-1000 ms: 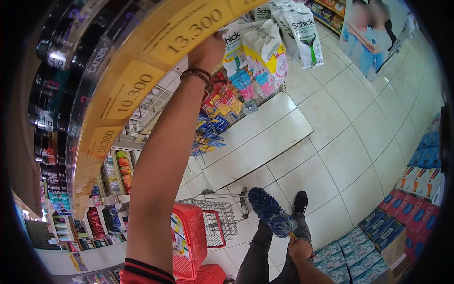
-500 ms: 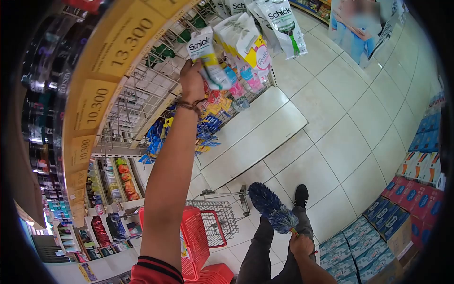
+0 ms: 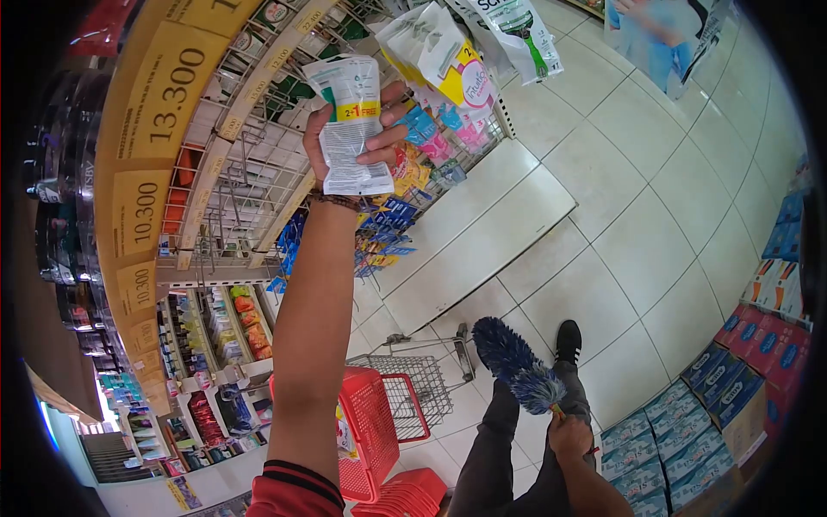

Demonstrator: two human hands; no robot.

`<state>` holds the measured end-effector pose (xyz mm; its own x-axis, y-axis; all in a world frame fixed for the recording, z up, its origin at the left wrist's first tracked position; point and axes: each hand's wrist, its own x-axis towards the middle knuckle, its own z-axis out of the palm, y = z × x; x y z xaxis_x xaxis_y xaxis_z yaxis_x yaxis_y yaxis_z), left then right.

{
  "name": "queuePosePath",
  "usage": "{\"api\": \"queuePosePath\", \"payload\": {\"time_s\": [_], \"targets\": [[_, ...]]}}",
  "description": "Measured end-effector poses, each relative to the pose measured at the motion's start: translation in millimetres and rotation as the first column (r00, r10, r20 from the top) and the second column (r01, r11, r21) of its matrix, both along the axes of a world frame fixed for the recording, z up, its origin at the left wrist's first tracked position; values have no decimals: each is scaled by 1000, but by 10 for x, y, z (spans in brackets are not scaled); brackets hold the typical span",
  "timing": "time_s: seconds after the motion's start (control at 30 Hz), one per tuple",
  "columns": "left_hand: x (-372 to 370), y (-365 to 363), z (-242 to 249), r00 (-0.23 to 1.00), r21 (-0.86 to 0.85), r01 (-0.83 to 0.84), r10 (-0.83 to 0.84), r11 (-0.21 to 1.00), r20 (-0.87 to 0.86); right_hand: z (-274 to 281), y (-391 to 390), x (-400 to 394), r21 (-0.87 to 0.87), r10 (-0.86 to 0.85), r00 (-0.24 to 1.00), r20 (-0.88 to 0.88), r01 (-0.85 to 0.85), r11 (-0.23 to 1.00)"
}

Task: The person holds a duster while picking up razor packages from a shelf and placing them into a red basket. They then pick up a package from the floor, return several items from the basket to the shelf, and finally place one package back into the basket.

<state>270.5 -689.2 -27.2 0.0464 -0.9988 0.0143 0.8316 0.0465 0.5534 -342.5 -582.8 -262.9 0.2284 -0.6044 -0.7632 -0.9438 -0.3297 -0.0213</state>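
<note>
My left hand (image 3: 317, 148) is closed around a white razor pack (image 3: 355, 146) in front of the wire display rack. The pack's printed back, with a yellow "2+1 FREE" band, faces me, and several of my fingers wrap over its right side. More hanging razor packs (image 3: 435, 56) are just right of this hand, some marked Schick or Intuition. Low in front of my legs, my right hand (image 3: 570, 438) grips the short handle of a dark blue fluffy duster (image 3: 521, 366), which points up and to the left.
A yellow price strip (image 3: 138, 207) curves along the shelf at left. Below stand a red shopping basket (image 3: 366, 431) and a wire cart (image 3: 409, 388). Stacked boxes (image 3: 672, 448) line the lower right. A white shelf base (image 3: 482, 233) juts over the tiled floor.
My left hand has turned the razor pack from its Schick front to its printed back and holds it more upright. My right hand and the duster have shifted slightly right in view.
</note>
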Motion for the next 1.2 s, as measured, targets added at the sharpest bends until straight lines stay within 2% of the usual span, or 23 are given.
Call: {"api": "queuePosePath", "payload": {"time_s": [0.07, 0.2, 0.27, 0.4, 0.6, 0.7, 0.77, 0.8, 0.83, 0.87, 0.93, 1.0, 1.07, 1.13, 1.17, 1.2], "targets": [[33, 8, -25, 993, -106, 80, -88, 991, -76, 2, 7, -5, -6, 3, 1000, 1, -3, 1000], [-2, 104, -6, 999, -66, -17, 14, 998, -48, 14, -15, 26, -7, 6, 1000, 1, -6, 1000], [-72, 105, 47, 996, 19, -91, 91, 996, 19, 26, -13, 35, -14, 2, 1000, 10, -2, 1000], [-109, 101, 57, 998, 5, -56, 56, 998, -28, 41, -21, 58, -18, 11, 1000, 17, -11, 1000], [-193, 102, 83, 992, -10, -63, 64, 998, 105, 20, 3, 60, -40, 17, 1000, 20, -16, 999], [-137, 94, 34, 974, 5, -128, 125, 992, 189, 25, 8, 67, -46, 17, 1000, 23, -16, 999], [174, 74, -70, 993, -49, 121, -122, 991, -5, -1, 7, 56, -48, 13, 999, 38, -12, 999], [158, 70, -22, 993, -54, 120, -120, 991, 7, -11, 8, 52, -42, 8, 999, 41, -6, 999], [86, 76, 15, 982, 57, -75, 64, 996, 177, -9, 2, 64, -47, 10, 999, 50, -7, 999], [30, 59, 51, 908, 131, -284, 223, 950, 355, 2, 3, 74, -43, 7, 1000, 26, -6, 999], [-11, -26, 89, 864, 91, -343, 276, 935, 420, -6, 3, 84, -41, 5, 1000, 4, -5, 999], [-71, -118, 99, 575, 104, -738, 541, 667, 614, -21, 8, 71, -51, 12, 1000, 19, -11, 999], [-65, -198, 99, 564, 81, -755, 582, 651, 585, -61, 19, 51, -54, 20, 1000, 23, -19, 998], [-113, -310, 53, 298, -133, -863, 705, 487, 644, -70, 15, 45, -56, 29, 999, 26, -28, 998], [-104, -313, 59, 236, -171, -870, 695, 462, 680, -51, 9, 53, -62, 31, 999, 34, -29, 998], [-111, -320, 63, 234, -172, -870, 695, 461, 679, -45, 2, 60, -69, 32, 999, 41, -30, 997]]}}
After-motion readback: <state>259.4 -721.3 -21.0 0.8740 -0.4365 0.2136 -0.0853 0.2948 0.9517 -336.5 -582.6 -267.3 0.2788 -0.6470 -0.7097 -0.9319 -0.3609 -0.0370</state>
